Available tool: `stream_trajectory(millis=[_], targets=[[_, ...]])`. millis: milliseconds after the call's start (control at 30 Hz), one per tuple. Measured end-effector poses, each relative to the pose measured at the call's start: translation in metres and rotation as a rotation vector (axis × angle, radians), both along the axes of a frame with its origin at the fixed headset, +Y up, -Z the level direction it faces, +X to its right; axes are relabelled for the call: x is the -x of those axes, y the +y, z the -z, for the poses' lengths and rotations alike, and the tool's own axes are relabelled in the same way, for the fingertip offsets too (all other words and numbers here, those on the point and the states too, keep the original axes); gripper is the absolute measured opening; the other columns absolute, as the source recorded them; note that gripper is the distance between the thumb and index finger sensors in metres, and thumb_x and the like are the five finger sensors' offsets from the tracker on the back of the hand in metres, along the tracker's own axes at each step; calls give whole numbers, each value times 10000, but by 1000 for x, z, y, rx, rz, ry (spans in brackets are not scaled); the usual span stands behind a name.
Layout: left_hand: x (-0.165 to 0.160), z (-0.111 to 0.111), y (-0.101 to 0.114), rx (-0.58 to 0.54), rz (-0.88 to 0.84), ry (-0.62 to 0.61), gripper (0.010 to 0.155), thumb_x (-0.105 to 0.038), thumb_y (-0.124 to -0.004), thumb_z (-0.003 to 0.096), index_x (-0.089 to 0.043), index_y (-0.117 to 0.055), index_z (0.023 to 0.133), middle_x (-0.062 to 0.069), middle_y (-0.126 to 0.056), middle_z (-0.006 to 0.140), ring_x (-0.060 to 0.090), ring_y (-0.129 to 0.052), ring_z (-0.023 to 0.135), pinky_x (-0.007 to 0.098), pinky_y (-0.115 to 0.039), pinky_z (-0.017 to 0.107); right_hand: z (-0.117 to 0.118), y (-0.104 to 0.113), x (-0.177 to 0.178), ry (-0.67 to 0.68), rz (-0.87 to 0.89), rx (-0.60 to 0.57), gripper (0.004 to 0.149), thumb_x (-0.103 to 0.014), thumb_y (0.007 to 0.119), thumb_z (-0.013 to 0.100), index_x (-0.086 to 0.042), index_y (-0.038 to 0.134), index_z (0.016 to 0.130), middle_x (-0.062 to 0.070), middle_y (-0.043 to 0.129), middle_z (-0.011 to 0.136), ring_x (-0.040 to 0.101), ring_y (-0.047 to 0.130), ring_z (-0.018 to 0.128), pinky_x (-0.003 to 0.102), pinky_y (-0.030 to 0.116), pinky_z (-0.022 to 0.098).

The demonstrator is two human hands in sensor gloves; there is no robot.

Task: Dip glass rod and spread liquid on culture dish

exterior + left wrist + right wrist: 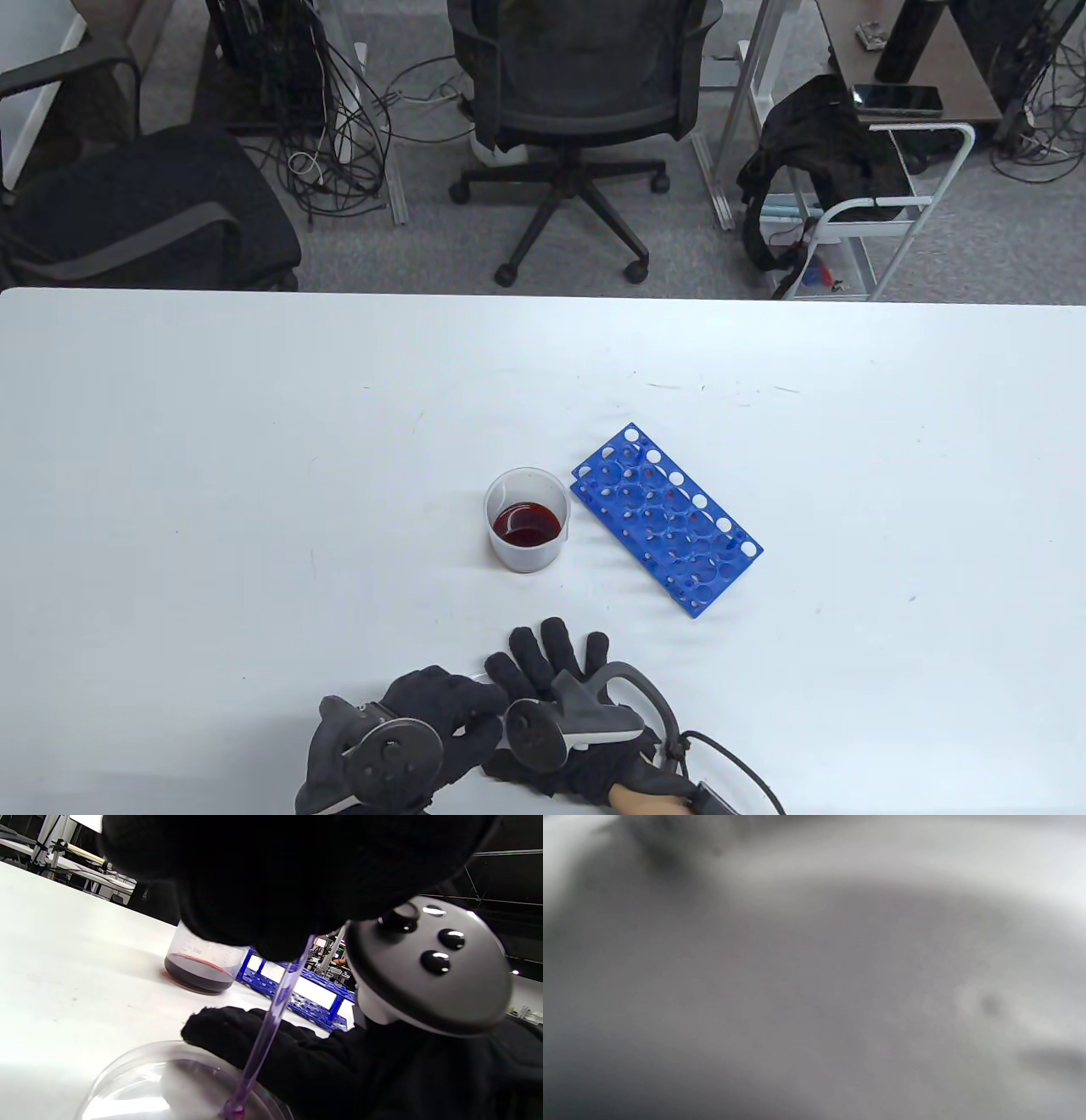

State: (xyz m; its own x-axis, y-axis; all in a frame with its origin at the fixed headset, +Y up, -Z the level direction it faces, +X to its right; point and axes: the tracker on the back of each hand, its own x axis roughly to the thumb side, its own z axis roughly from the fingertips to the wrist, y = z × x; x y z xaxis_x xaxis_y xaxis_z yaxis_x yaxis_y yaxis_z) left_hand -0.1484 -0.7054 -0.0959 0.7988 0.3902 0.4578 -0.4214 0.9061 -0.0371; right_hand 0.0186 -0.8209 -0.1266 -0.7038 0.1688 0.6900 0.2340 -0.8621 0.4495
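Observation:
My left hand [450, 717] [275, 942] pinches a glass rod [271, 1018] and holds it steeply tilted. The rod's tip sits inside a clear culture dish [127, 1086], touching its bottom. In the table view both the rod and the dish are hidden under my hands. My right hand [551, 658] lies flat with its fingers [237, 1035] spread, right beside the dish's far rim; whether it touches the dish I cannot tell. A beaker of dark red liquid [526, 519] [199, 965] stands just beyond my hands. The right wrist view is a grey blur.
A blue test-tube rack [666, 518] [297, 995] lies to the right of the beaker, set at an angle. The white table [212, 475] stretches wide to the left, right and back. Office chairs stand beyond its far edge.

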Motion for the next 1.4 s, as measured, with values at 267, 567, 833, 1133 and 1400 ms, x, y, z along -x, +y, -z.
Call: stream_trajectory(millis=[267, 567, 833, 1133, 1400], targets=[[-2, 4, 8, -35, 81, 34, 368, -494, -926, 440, -273, -970, 730, -29, -1071, 657, 239, -1086, 504, 360, -926, 415, 0, 0, 0, 0, 0, 0, 1000, -742, 308, 568, -42, -203, 1067, 322, -190, 1081, 635, -126, 924, 863, 89, 557], [13, 22, 67, -141, 9, 81, 369, -494, -926, 443, -266, -972, 729, -24, -1071, 652, 255, -1081, 498, 366, -923, 418, 0, 0, 0, 0, 1, 2, 999, -743, 307, 568, -43, -203, 1066, 319, -190, 1081, 635, -126, 924, 863, 88, 557], [-14, 79, 115, -295, -33, 159, 352, -489, -939, 426, -283, -975, 709, -27, -1073, 650, 252, -1085, 502, 365, -929, 420, 0, -1, 0, -3, 3, 2, 1000, -742, 313, 568, -43, -199, 1068, 320, -188, 1083, 632, -126, 925, 862, 89, 558], [-61, 148, 84, -160, 128, 186, 348, -487, -943, 420, -289, -977, 704, -29, -1075, 651, 250, -1085, 508, 365, -929, 425, 0, -1, 0, -3, 4, 2, 999, -740, 316, 570, -43, -196, 1070, 320, -184, 1083, 634, -126, 925, 862, 88, 558], [-80, 179, 46, -11, 239, 182, 346, -489, -943, 421, -295, -976, 706, -30, -1074, 659, 238, -1088, 518, 364, -928, 429, 0, -1, 0, -3, 4, 2, 999, -740, 316, 571, -43, -196, 1070, 321, -185, 1083, 634, -127, 924, 863, 88, 557]])
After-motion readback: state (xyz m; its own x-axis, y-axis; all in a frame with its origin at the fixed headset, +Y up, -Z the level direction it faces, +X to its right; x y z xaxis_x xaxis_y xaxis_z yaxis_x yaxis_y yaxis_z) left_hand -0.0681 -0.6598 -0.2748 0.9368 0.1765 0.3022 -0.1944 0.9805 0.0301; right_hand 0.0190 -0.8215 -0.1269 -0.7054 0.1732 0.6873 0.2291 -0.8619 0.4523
